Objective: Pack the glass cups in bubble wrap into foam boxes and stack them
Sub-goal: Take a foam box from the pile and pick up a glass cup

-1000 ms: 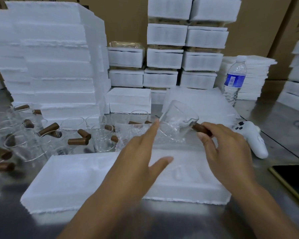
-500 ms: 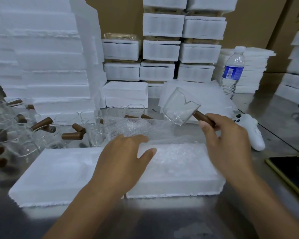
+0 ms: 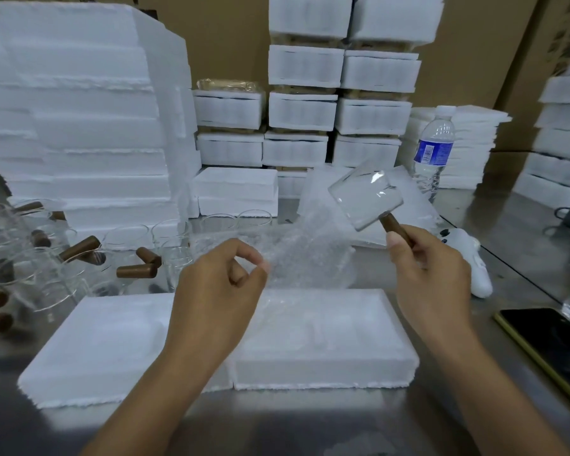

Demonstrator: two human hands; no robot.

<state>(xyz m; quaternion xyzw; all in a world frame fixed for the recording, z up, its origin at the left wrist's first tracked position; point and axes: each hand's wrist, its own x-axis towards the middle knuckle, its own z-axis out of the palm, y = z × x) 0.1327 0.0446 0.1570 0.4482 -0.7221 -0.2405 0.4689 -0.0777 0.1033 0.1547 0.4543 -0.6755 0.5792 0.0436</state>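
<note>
I see the right hand (image 3: 428, 274) gripping the glass cup (image 3: 366, 199) by its brown handle (image 3: 392, 225), tilted in the air. The left hand (image 3: 214, 291) pinches the bubble wrap (image 3: 310, 258) behind the foam box (image 3: 326, 343) on the surface (image 3: 310, 422).

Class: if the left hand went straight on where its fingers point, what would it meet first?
The bubble wrap: the left hand points forward-right and seems to pinch its near edge, so it would likely push into that sheet first.
</note>
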